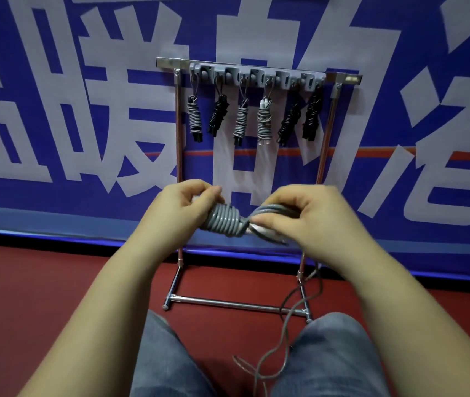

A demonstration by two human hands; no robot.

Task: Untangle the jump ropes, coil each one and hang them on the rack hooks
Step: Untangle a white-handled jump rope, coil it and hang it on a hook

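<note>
Both forearms reach forward over the knees, the left hand (183, 203) curled round the wound end of a grey jump rope (223, 220) and the right hand (304, 214) pinching its loose strands, in front of the metal rack (256, 71) hung with six coiled ropes (264, 120), above red floor (41, 282) against a blue banner (41, 110).

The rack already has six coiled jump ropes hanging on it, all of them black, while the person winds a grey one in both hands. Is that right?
Not quite. The head view shows six coiled ropes on the rack, but only three are black; three are grey. The left hand and right hand do hold a grey jump rope being wound.
</note>
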